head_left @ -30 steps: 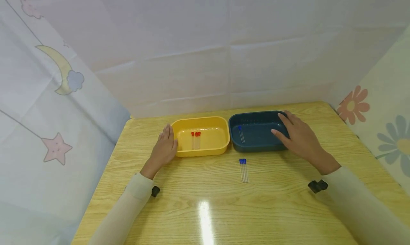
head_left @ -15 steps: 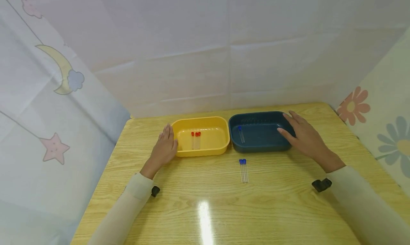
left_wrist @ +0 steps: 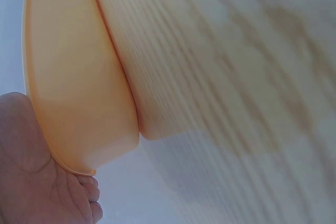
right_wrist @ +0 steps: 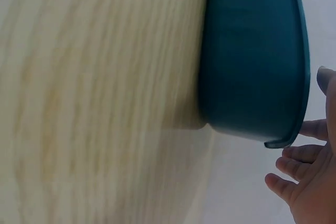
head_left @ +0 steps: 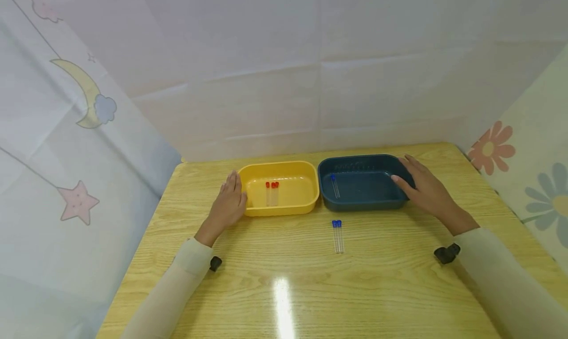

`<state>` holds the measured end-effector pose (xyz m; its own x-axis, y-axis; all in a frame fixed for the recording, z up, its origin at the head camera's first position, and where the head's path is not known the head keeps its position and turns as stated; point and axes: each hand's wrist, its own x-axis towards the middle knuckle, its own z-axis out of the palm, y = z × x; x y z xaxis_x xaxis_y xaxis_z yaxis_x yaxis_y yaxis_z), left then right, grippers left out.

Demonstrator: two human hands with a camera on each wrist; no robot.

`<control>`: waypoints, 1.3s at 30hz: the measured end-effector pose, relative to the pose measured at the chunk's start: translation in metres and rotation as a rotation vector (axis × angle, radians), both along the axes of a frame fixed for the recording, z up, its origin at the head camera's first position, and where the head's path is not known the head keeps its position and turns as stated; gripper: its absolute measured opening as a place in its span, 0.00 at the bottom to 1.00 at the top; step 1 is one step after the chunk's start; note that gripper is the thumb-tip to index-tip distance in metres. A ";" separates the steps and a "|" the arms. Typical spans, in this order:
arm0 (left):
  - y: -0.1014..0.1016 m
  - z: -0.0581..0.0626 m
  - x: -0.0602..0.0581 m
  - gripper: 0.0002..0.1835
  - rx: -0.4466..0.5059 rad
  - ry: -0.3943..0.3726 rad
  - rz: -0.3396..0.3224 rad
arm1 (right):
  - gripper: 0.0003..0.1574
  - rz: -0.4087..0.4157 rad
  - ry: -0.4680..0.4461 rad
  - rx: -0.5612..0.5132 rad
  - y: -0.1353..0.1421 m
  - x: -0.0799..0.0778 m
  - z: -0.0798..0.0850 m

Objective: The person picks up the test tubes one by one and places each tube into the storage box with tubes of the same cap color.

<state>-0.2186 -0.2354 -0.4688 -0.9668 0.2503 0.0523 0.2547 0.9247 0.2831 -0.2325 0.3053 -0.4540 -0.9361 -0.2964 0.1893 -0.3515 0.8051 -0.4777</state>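
My left hand (head_left: 228,206) rests against the left end of a yellow plastic basin (head_left: 281,211), its fingers straight. In the left wrist view the palm (left_wrist: 39,192) meets the basin's rim. Inside lie clear tubes with red caps (head_left: 273,185), side by side. My right hand (head_left: 428,191) is at the right end of a dark teal basin (head_left: 364,206), thumb over the rim and fingers extended. The right wrist view shows its fingers (right_wrist: 294,169) spread around the rim's corner. A blue-capped tube (head_left: 336,187) lies at the left inside the teal basin.
Two blue-capped tubes (head_left: 338,238) lie together on the wooden table (head_left: 248,275), in front of the teal basin. Both basins stand side by side near the table's back edge. A pale cloth backdrop (head_left: 266,83) rises behind and at both sides.
My right hand has shifted a little to the right along the teal basin's end, uncovering more of its right side. The left hand, both basins and the tubes stay put.
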 end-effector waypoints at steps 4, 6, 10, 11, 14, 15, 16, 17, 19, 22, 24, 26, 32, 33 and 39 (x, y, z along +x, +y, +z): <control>0.000 0.000 0.000 0.35 0.003 -0.001 -0.001 | 0.46 0.000 -0.004 -0.003 0.006 -0.005 -0.007; 0.000 0.001 0.000 0.35 0.009 -0.003 0.001 | 0.46 0.003 -0.013 -0.006 0.008 -0.007 -0.010; 0.000 0.000 0.000 0.35 0.004 0.003 0.000 | 0.47 0.016 -0.037 -0.013 0.010 -0.009 -0.012; 0.000 0.000 0.000 0.35 0.002 0.004 0.000 | 0.47 0.021 -0.046 -0.018 0.010 -0.010 -0.012; 0.000 0.001 0.001 0.34 -0.005 0.010 -0.005 | 0.47 0.036 -0.064 -0.018 0.010 -0.010 -0.012; 0.000 0.001 0.001 0.34 -0.008 0.013 -0.007 | 0.48 0.039 -0.069 -0.011 0.010 -0.010 -0.011; 0.000 0.002 0.001 0.34 -0.010 0.017 -0.010 | 0.48 0.042 -0.076 -0.004 0.010 -0.010 -0.011; 0.000 0.002 0.001 0.34 -0.012 0.019 -0.011 | 0.48 0.044 -0.082 0.003 0.009 -0.010 -0.010; 0.000 0.003 0.002 0.34 -0.018 0.024 -0.014 | 0.49 0.050 -0.094 0.024 0.008 -0.011 -0.008; 0.001 0.003 0.002 0.34 -0.022 0.023 -0.013 | 0.49 0.059 -0.121 0.045 0.006 -0.011 -0.005; 0.001 0.002 0.002 0.34 -0.023 0.023 -0.014 | 0.49 0.065 -0.134 0.062 0.005 -0.012 -0.004; 0.001 0.002 0.002 0.34 -0.019 0.022 -0.014 | 0.49 0.071 -0.147 0.081 0.004 -0.012 -0.004; 0.001 0.002 0.002 0.35 -0.012 0.019 -0.009 | 0.50 0.096 -0.167 0.147 0.004 -0.016 -0.005; 0.001 0.002 0.002 0.35 -0.013 0.018 -0.009 | 0.50 0.100 -0.168 0.158 0.004 -0.017 -0.005; 0.001 0.002 0.002 0.35 -0.016 0.020 -0.010 | 0.51 0.117 -0.158 0.204 0.003 -0.019 -0.003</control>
<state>-0.2170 -0.2346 -0.4666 -0.9631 0.2608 0.0670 0.2692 0.9266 0.2628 -0.2518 0.3084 -0.4568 -0.9063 -0.4214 -0.0312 -0.3818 0.8484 -0.3667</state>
